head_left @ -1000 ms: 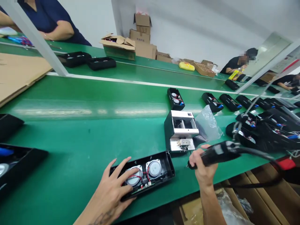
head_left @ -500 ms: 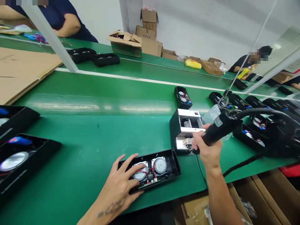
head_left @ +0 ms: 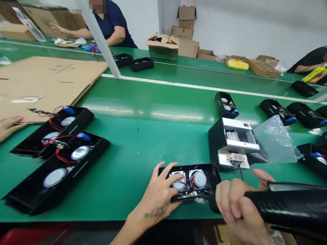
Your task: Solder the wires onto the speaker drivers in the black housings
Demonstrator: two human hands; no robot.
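My left hand [head_left: 160,194] rests with spread fingers on an open black speaker housing [head_left: 214,178], holding it against the green bench. The housing holds two round speakers [head_left: 189,180], red wires and a small circuit board. My right hand [head_left: 237,204] is shut around a black corded hand tool [head_left: 288,204], possibly a hot-air gun. The tool's front end sits just beyond the housing's near right corner, and my fingers hide part of it. Its exact contact with the housing cannot be seen.
A white-and-silver metal fixture [head_left: 232,143] stands just beyond the housing, beside a clear plastic bag [head_left: 273,141]. Several black housings lie left and right. A co-worker's hand [head_left: 10,126] is at the left edge, near a cardboard sheet [head_left: 46,81].
The view has swung left, showing more housings. My right hand has brought the tool down and nearer the housing's right end. My left hand stays on the housing.
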